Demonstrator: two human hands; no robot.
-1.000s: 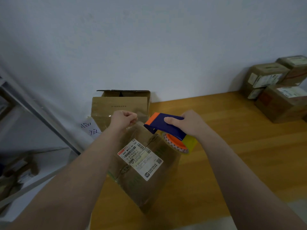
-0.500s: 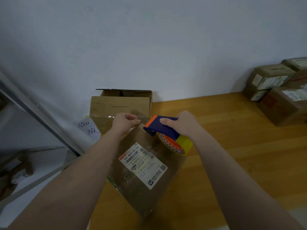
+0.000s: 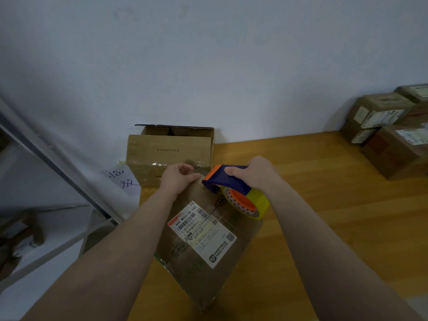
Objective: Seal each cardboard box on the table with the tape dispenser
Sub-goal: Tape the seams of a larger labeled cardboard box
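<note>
- Box (image 3: 203,262) sits at the near left part of the counter (image 3: 335,205), turned at an angle, with 1 corner pointing towards the camera.
- A white label (image 3: 201,232) with barcodes lies across its top, right over the centre seam.
- Left hand (image 3: 178,179) is at the far edge of the box, its fingers (image 3: 190,169) curled over that edge and gripping it.
- Right hand (image 3: 254,172) has the dispenser (image 3: 227,180), fingers (image 3: 231,170) wrapped round the blue handle from above.
- The dispenser's orange-tipped nose is down at the far end of the box top, just beside the left hand.
- Its yellow roll (image 3: 257,202) with the orange core hangs over the box's right side, above the seam line.
- Whether tape is already stuck to the cardboard there, I cannot tell.
- Behind the box, an open box (image 3: 169,151) stands against the white wall (image 3: 208,66), flaps up, with glossy tape across its front.
- A paper note (image 3: 122,179) with 2 handwritten characters sits left of that open box.
- Far right, a stack of boxes (image 3: 389,135) with labels rests on the counter against the wall, well apart from the hands.
- A grey metal rack (image 3: 58,172) runs down the left edge, with blurred items on its lower level.
</note>
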